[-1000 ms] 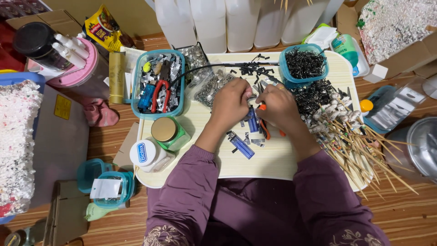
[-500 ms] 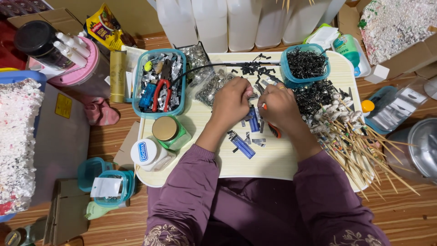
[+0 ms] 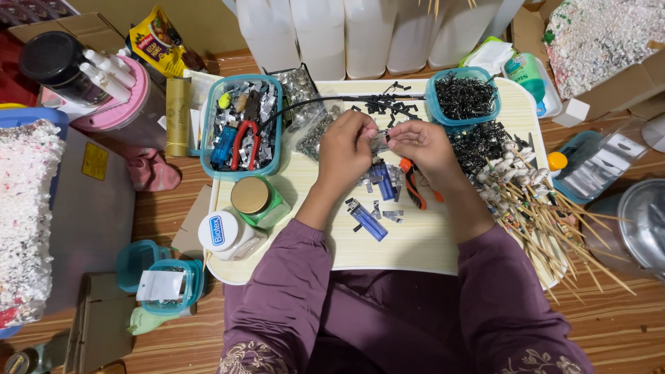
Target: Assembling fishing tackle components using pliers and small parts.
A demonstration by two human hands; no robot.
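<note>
My left hand (image 3: pixel 350 149) and my right hand (image 3: pixel 419 144) meet fingertip to fingertip above the pale lap table (image 3: pixel 415 239), pinching one small silvery metal piece (image 3: pixel 380 136) between them. Just below the hands lie a blue lighter (image 3: pixel 382 181), small metal bits and orange-handled pliers (image 3: pixel 413 188). A second blue lighter (image 3: pixel 366 219) lies nearer to me. Loose black clips (image 3: pixel 388 105) are scattered just beyond my fingers.
A teal basket (image 3: pixel 242 128) of tools and metal parts stands left. A teal tub (image 3: pixel 463 97) of black clips is at the back right. Decorated wooden skewers (image 3: pixel 547 208) fan out on the right. A gold-lidded green jar (image 3: pixel 255 199) and a white jar (image 3: pixel 223 232) stand front left.
Both hands have lifted off the blue lighter and pliers, which now lie uncovered on the table. The fingertips have come together on a small metal piece.
</note>
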